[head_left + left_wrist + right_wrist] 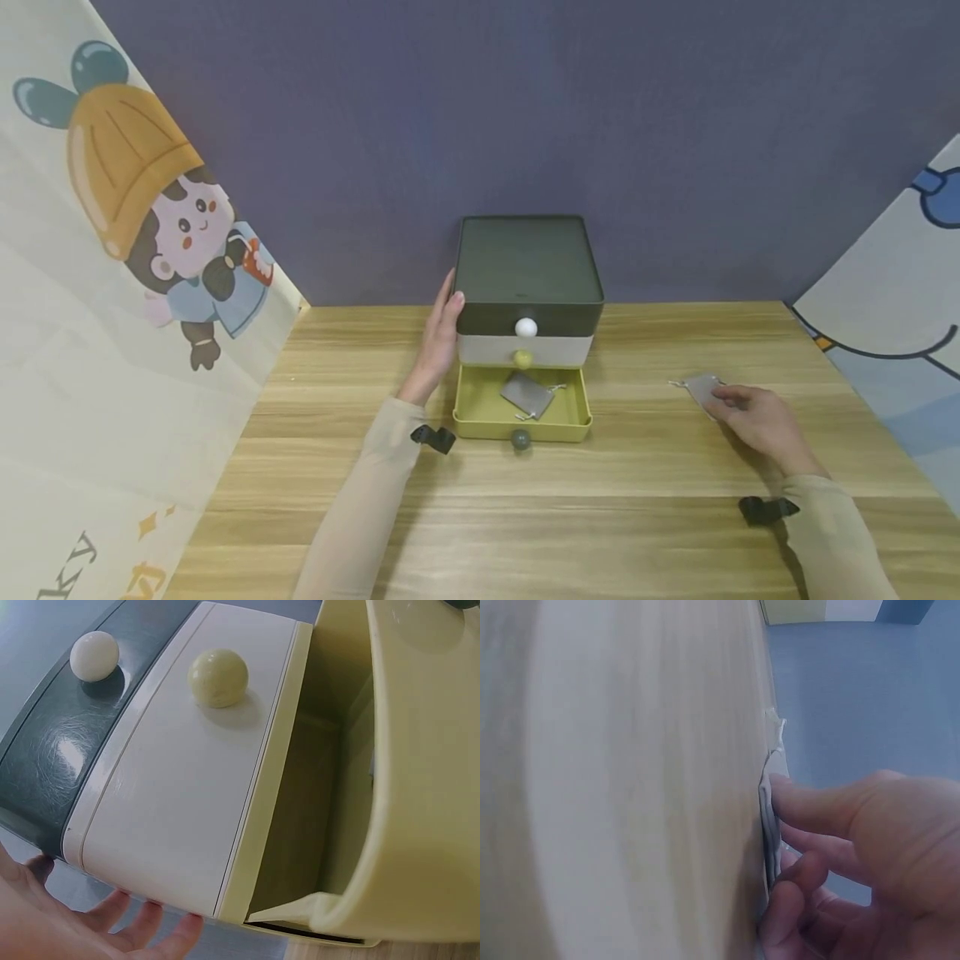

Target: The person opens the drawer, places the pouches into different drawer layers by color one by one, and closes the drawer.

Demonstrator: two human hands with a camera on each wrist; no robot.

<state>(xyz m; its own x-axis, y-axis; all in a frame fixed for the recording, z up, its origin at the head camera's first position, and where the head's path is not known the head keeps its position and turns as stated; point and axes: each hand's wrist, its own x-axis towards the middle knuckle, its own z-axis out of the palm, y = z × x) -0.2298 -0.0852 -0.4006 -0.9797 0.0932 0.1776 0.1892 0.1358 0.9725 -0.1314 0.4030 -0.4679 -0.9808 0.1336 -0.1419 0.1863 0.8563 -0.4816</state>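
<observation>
A small three-tier drawer box (528, 258) stands against the back wall, dark green on top, white in the middle, yellow below. Its yellow bottom drawer (480, 429) is pulled out, with a grey drawstring pouch (528, 394) lying inside. My left hand (437, 346) rests against the box's left side, fingers extended along it. In the left wrist view the fingertips (184, 930) touch the white tier's side. To the right, my right hand (761, 421) pinches a second grey drawstring pouch (701, 387) between thumb and fingers, low over the table.
The wood-grain table (637, 517) meets a dark blue back wall (675, 167). A cartoon-printed panel (75, 333) rises at the left, another printed panel (877, 275) at the right. Round knobs stick out from the drawer fronts, including a white knob (526, 327) on top.
</observation>
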